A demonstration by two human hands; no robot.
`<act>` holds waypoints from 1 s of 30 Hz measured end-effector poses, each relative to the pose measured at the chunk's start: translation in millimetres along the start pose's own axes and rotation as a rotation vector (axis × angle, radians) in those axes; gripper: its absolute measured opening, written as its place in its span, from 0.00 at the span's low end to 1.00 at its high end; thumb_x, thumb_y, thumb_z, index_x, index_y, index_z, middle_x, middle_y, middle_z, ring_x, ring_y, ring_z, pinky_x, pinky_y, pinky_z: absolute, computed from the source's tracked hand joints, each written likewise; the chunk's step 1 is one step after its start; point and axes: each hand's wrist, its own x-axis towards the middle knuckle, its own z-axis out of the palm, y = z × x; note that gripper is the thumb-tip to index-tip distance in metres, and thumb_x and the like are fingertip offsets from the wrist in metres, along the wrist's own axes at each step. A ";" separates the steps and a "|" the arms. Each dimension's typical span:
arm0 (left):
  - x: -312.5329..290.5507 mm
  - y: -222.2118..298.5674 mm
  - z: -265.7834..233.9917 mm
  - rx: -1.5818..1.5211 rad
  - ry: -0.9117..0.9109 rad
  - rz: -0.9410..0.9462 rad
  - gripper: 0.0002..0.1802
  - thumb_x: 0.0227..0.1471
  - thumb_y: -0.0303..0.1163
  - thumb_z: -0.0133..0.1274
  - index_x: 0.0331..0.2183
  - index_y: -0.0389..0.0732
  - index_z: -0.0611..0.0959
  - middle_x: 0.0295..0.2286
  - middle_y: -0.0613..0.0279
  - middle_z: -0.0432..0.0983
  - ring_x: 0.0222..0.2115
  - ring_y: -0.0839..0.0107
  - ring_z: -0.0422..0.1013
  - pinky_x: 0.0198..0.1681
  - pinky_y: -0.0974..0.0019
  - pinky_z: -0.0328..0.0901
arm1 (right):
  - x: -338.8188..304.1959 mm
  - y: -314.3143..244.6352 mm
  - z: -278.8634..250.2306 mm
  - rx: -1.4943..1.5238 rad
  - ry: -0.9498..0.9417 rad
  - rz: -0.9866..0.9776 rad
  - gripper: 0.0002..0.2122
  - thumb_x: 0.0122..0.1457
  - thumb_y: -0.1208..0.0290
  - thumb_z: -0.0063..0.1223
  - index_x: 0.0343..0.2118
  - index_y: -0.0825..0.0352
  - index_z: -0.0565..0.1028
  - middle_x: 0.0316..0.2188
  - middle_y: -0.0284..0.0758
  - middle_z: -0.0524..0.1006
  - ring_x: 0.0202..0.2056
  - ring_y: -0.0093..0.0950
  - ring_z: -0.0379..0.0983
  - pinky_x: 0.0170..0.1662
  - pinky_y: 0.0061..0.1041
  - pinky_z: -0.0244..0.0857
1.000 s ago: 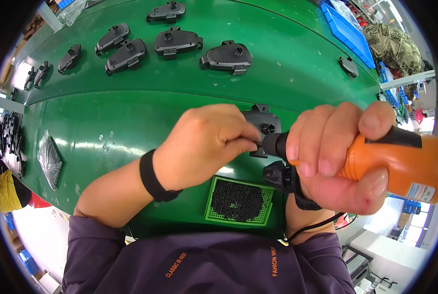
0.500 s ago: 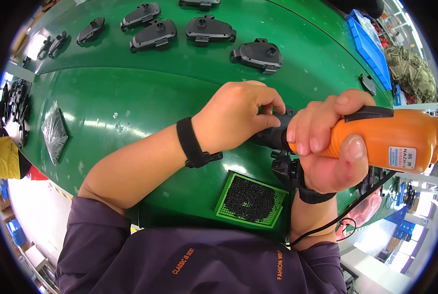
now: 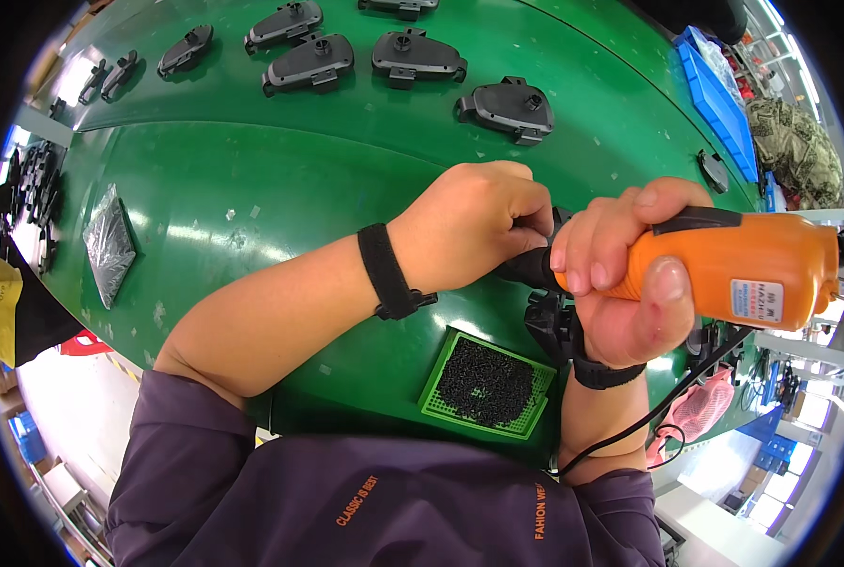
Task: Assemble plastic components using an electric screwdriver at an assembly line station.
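Note:
My right hand [image 3: 630,250] is wrapped round an orange electric screwdriver [image 3: 748,253], its dark nose pointing left toward my other hand. My left hand [image 3: 478,227] has its fingers curled and its thumb pressed in at that nose. What they pinch is hidden behind the knuckles. Below the nose, a black plastic part [image 3: 546,319] shows partly, next to my right wrist. A green perforated tray [image 3: 432,387] lies near the table's front edge, holding many small black screws [image 3: 486,383].
Several black plastic holders [image 3: 310,64] are spread along the far side of the green table [image 3: 280,203]. A clear plastic bag [image 3: 110,248] lies at the left. At the far right is a blue tray [image 3: 717,104]. The screwdriver's black cable [image 3: 663,408] runs past my right forearm.
The fingers of my left hand have curled in tighter by the screwdriver's nose. The screwdriver has shifted slightly left, still in my right hand. The whole view has moved a little.

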 end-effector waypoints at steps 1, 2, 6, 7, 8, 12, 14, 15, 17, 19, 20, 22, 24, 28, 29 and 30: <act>-0.6 -0.5 0.5 -0.001 0.004 0.016 0.06 0.41 0.24 0.61 0.27 0.39 0.82 0.25 0.56 0.75 0.29 0.56 0.73 0.32 0.58 0.69 | -0.5 0.5 0.3 0.002 0.000 0.004 0.20 0.61 0.55 0.53 0.44 0.66 0.65 0.19 0.30 0.67 0.19 0.24 0.64 0.27 0.28 0.66; -1.1 -0.6 0.6 -0.002 0.005 0.011 0.06 0.41 0.24 0.61 0.27 0.39 0.82 0.25 0.56 0.75 0.29 0.56 0.73 0.32 0.58 0.69 | -1.1 1.1 0.7 0.004 -0.001 0.009 0.19 0.60 0.55 0.53 0.43 0.65 0.65 0.19 0.30 0.67 0.19 0.24 0.64 0.27 0.28 0.66; -2.6 -1.3 1.2 0.023 -0.002 0.006 0.05 0.41 0.23 0.60 0.27 0.39 0.81 0.26 0.56 0.74 0.30 0.55 0.73 0.33 0.57 0.69 | -0.5 2.3 2.0 0.000 -0.046 0.008 0.17 0.60 0.55 0.54 0.39 0.64 0.65 0.18 0.30 0.67 0.18 0.24 0.64 0.26 0.27 0.65; -2.6 -2.0 1.8 0.027 0.002 0.006 0.06 0.41 0.23 0.60 0.27 0.39 0.81 0.26 0.56 0.74 0.30 0.55 0.73 0.33 0.57 0.69 | -0.1 2.2 3.0 -0.005 -0.067 0.001 0.17 0.59 0.55 0.54 0.37 0.64 0.65 0.18 0.30 0.67 0.18 0.23 0.64 0.26 0.27 0.65; -2.5 -2.7 2.5 0.032 0.006 0.007 0.06 0.41 0.23 0.60 0.27 0.39 0.80 0.26 0.56 0.74 0.30 0.55 0.73 0.33 0.57 0.69 | -0.5 1.7 4.8 -0.002 -0.070 0.006 0.17 0.59 0.55 0.54 0.37 0.64 0.65 0.18 0.30 0.67 0.18 0.23 0.64 0.26 0.27 0.65; -4.7 -3.4 5.9 0.049 0.028 0.009 0.06 0.42 0.23 0.60 0.27 0.39 0.80 0.26 0.55 0.74 0.30 0.55 0.73 0.33 0.57 0.69 | -4.6 1.6 12.3 0.063 0.054 0.049 0.19 0.53 0.59 0.65 0.33 0.65 0.67 0.17 0.31 0.69 0.17 0.23 0.66 0.26 0.26 0.65; -8.0 -3.3 6.0 0.060 0.038 0.013 0.06 0.42 0.23 0.60 0.26 0.39 0.80 0.26 0.55 0.74 0.30 0.55 0.73 0.33 0.57 0.69 | -5.2 5.7 8.0 0.017 -0.011 -0.013 0.16 0.57 0.57 0.58 0.34 0.64 0.66 0.17 0.30 0.67 0.16 0.23 0.63 0.24 0.26 0.64; -6.7 -4.0 5.7 0.063 0.047 0.027 0.06 0.42 0.23 0.61 0.27 0.39 0.80 0.26 0.55 0.74 0.30 0.55 0.73 0.33 0.57 0.69 | -3.7 7.1 6.2 -0.012 -0.042 -0.054 0.16 0.58 0.56 0.55 0.35 0.63 0.65 0.17 0.29 0.66 0.15 0.22 0.62 0.24 0.26 0.63; -3.9 -4.2 5.1 0.070 0.063 0.060 0.06 0.42 0.24 0.61 0.28 0.39 0.81 0.26 0.55 0.74 0.29 0.55 0.73 0.33 0.57 0.69 | -5.8 10.5 6.2 -0.007 -0.033 -0.065 0.16 0.59 0.56 0.55 0.36 0.63 0.66 0.17 0.29 0.66 0.15 0.22 0.62 0.24 0.25 0.63; -6.5 -1.4 5.1 0.051 0.062 0.044 0.07 0.43 0.24 0.62 0.28 0.39 0.82 0.26 0.55 0.75 0.29 0.56 0.73 0.33 0.58 0.69 | -7.5 9.3 6.7 0.004 -0.004 -0.065 0.16 0.59 0.56 0.54 0.38 0.63 0.67 0.17 0.28 0.66 0.15 0.22 0.61 0.23 0.25 0.63; -8.2 -1.3 5.1 0.025 0.059 0.015 0.07 0.43 0.25 0.62 0.29 0.39 0.82 0.26 0.55 0.75 0.29 0.56 0.74 0.33 0.58 0.70 | -5.6 5.0 4.9 0.000 -0.006 -0.080 0.16 0.59 0.56 0.54 0.38 0.63 0.67 0.17 0.28 0.66 0.15 0.22 0.61 0.23 0.25 0.63; -6.6 1.3 1.5 -0.010 0.046 -0.012 0.08 0.43 0.25 0.63 0.30 0.39 0.83 0.26 0.55 0.76 0.29 0.57 0.74 0.33 0.59 0.70 | -5.4 -12.0 -3.0 0.075 -0.021 -0.186 0.19 0.58 0.56 0.56 0.42 0.65 0.67 0.17 0.29 0.68 0.16 0.23 0.64 0.25 0.27 0.65; -3.7 8.2 -4.0 -0.021 0.148 -0.011 0.08 0.44 0.25 0.63 0.31 0.39 0.84 0.26 0.54 0.77 0.29 0.58 0.75 0.33 0.61 0.70 | -6.0 -30.0 -11.9 0.103 -0.010 -0.229 0.21 0.58 0.55 0.58 0.44 0.66 0.67 0.17 0.30 0.68 0.17 0.23 0.65 0.26 0.28 0.66; -5.1 25.8 -19.2 -0.375 0.100 -0.295 0.09 0.44 0.24 0.64 0.32 0.38 0.86 0.28 0.57 0.79 0.29 0.65 0.75 0.32 0.65 0.69 | 2.6 -44.9 -26.6 0.115 -0.032 -0.297 0.23 0.60 0.53 0.53 0.50 0.65 0.66 0.20 0.28 0.69 0.19 0.23 0.65 0.28 0.28 0.66; -4.9 29.3 -19.4 -0.539 0.056 -0.443 0.09 0.44 0.23 0.64 0.33 0.38 0.86 0.29 0.59 0.79 0.29 0.69 0.75 0.32 0.67 0.68 | 5.7 -43.7 -29.0 0.100 -0.041 -0.270 0.22 0.61 0.53 0.52 0.50 0.64 0.67 0.20 0.27 0.68 0.20 0.21 0.65 0.30 0.27 0.64; -5.3 31.6 -18.0 -0.542 0.044 -0.446 0.09 0.44 0.23 0.64 0.33 0.38 0.86 0.29 0.59 0.79 0.29 0.69 0.75 0.32 0.67 0.68 | 8.1 -42.2 -30.9 0.094 -0.059 -0.241 0.20 0.61 0.53 0.51 0.49 0.62 0.68 0.21 0.25 0.68 0.21 0.20 0.64 0.31 0.25 0.63</act>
